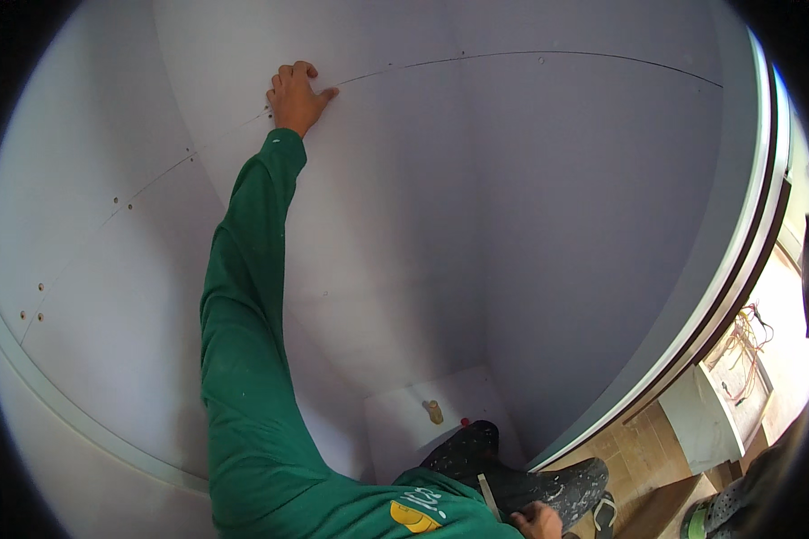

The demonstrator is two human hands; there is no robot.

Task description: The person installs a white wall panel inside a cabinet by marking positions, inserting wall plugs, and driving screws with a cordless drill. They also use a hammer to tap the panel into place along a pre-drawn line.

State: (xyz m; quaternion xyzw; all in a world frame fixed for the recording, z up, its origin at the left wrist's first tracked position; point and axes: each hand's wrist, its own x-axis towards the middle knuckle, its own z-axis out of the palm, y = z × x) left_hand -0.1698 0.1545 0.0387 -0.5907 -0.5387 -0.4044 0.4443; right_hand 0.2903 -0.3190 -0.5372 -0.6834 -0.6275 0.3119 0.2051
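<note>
My left hand (pixel 298 97) reaches up in a green sleeve to a pale wall panel (pixel 368 225). Its fingers are spread and bent against the surface, at the thin dark seam (pixel 476 57) between panels. Screw heads show beside the wrist, and the hand holds nothing visible. Low in the picture, my right hand (pixel 539 521) is near my paint-spotted dark trousers (pixel 548 490), its fingers curled. The lower edge cuts it off, hiding what they may close on. A thin pale strip (pixel 488 497) lies against my clothes to its left.
A yellowish object (pixel 434 412) and a small red piece (pixel 465 421) lie on the pale surface at the corner's bottom. A metal-edged frame (pixel 764 180) borders the right. Beyond are loose wires (pixel 746 350), a wooden-look floor (pixel 634 449), a sandal (pixel 605 514) and a green-strapped clog (pixel 697 521).
</note>
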